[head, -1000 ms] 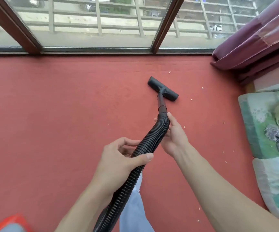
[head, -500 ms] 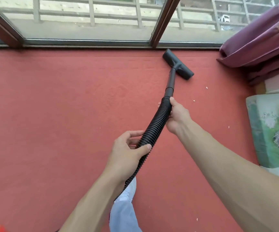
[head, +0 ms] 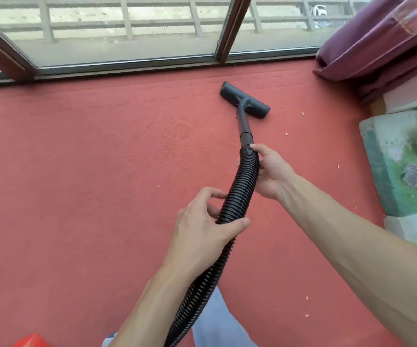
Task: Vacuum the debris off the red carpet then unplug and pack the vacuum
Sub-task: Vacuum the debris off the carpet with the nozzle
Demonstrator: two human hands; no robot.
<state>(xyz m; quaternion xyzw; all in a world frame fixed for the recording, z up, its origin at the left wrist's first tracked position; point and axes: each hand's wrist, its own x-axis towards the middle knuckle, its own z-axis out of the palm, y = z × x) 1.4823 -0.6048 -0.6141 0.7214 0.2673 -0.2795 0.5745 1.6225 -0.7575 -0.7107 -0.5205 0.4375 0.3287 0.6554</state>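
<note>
While your right hand (head: 268, 171) grips the ribbed hose (head: 237, 196) at its far end, your left hand (head: 202, 226) wraps it nearer you; beyond, the floor nozzle (head: 245, 100) rests on the red carpet (head: 77, 171) near the window, debris flecks (head: 286, 134) just right.

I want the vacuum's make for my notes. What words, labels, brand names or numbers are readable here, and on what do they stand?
No text can be read in this view.
Floor nozzle: plain dark plastic, no label shows.
Hose: black and ribbed, no marking shows.
Patterned cloth: printed pattern only, no letters.
Red object at the bottom left corner: mostly cut off, nothing legible.
</note>
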